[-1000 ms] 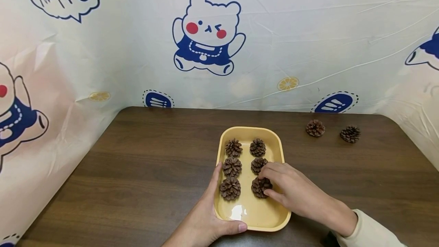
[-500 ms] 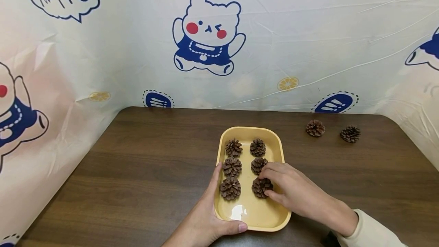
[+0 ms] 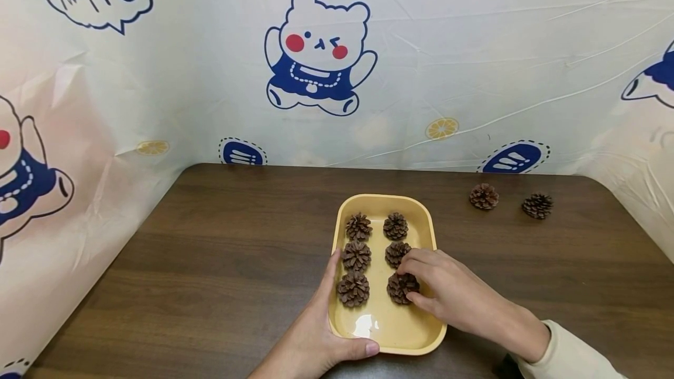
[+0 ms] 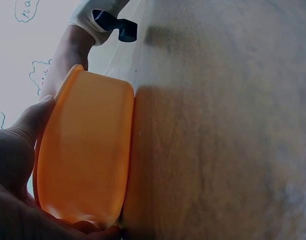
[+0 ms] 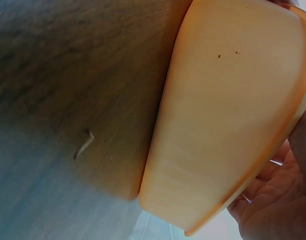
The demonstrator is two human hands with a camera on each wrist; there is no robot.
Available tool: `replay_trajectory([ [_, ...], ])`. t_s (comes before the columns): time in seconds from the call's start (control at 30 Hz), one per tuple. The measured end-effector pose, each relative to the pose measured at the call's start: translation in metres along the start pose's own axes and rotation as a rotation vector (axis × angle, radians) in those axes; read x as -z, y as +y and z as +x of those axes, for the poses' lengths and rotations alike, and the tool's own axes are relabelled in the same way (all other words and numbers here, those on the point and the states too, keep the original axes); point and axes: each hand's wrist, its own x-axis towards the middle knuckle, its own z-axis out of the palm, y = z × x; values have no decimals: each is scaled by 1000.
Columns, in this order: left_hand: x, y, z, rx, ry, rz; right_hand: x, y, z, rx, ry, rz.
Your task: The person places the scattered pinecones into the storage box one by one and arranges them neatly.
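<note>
In the head view a yellow rectangular tray (image 3: 376, 323) stands on the table, with pine cones inside in two columns of three. My left hand (image 3: 313, 329) grips its near left corner, thumb over the front rim and fingers along the left wall. Reaching over the right rim, my right hand (image 3: 447, 288) pinches the nearest pine cone (image 3: 401, 289) of the right column between thumb and fingers. Those fingers partly cover the middle pine cone (image 3: 396, 254) behind it. The left wrist view shows the tray's outer wall (image 4: 88, 145) beside my left palm.
Two loose pine cones lie at the table's back right, one reddish brown (image 3: 484, 196) and one darker (image 3: 537, 206). A printed cloth (image 3: 210, 75) hangs behind and beside the brown wooden table (image 3: 210, 285). A black device (image 4: 120, 27) sits at the right wrist's cream sleeve.
The pine cone under my right fingers has shifted very slightly to the right. Both hands and the tray stay in place.
</note>
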Motion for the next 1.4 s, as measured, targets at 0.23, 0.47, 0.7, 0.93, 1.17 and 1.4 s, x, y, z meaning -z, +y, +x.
replay_trajectory([
  [0.23,0,0,0,-3,1,-3,0,0,0,6,4,-5],
  [0.47,0,1,0,-6,2,7,0,0,-1,-3,6,-3],
  [0.7,0,0,0,-4,3,4,1,0,-1,-14,-1,3],
  [0.93,0,0,0,0,9,16,2,0,-2,-16,0,12],
  [1.17,0,0,0,1,9,12,3,2,-3,-1,46,35],
  [1.4,0,0,0,1,13,18,6,4,-5,-30,114,41],
])
